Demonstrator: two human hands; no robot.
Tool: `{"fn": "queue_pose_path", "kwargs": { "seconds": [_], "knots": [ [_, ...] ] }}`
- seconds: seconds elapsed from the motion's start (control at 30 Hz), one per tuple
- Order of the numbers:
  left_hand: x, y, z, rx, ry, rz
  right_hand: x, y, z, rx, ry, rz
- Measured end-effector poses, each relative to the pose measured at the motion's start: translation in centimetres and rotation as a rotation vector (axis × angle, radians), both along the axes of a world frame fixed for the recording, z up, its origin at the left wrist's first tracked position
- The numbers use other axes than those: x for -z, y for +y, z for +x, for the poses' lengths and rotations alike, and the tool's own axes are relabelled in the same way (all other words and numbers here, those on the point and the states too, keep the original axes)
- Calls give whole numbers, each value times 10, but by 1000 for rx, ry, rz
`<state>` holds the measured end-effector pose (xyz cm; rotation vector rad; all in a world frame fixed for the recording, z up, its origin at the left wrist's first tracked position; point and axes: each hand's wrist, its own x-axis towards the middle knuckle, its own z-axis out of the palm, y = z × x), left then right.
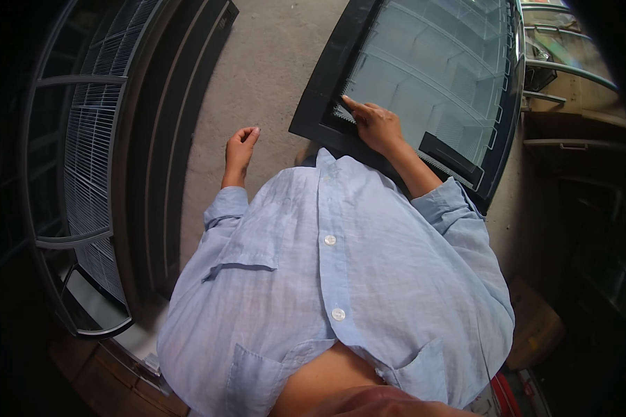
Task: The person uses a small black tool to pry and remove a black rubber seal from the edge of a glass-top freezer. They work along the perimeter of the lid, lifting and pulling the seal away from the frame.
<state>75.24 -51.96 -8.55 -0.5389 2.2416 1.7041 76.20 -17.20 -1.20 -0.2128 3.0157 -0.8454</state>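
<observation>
My right hand (377, 127) is at the near corner of a black-framed glass display cabinet (314, 110). Its index finger stretches out to the inner edge of the frame, by a perforated strip, while the other fingers bend loosely. Nothing shows in that hand. Through the cabinet's glass (414, 76), clear shelves with wire rails are visible. My left hand (240, 147) hangs over the floor, left of the cabinet and apart from it. Its fingers are curled in with the thumb against them, and I see no object in them.
Along the left stands a cabinet with grey-framed glass doors (83, 241), white wire shelves (90, 146) and a dark ridged base (163, 139). Grey concrete floor (257, 55) lies between the two cabinets. Curved metal tubes (570, 67) and brown boxes (560, 156) are at the right.
</observation>
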Motion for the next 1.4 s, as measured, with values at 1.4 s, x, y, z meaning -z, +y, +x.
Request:
{"fn": "queue_pose_path", "kwargs": {
  "seconds": [1.4],
  "knots": [
    [-4, 6, 8, 28, 0, -2, 9, 53, -139, 280, -97, 98]
  ]
}}
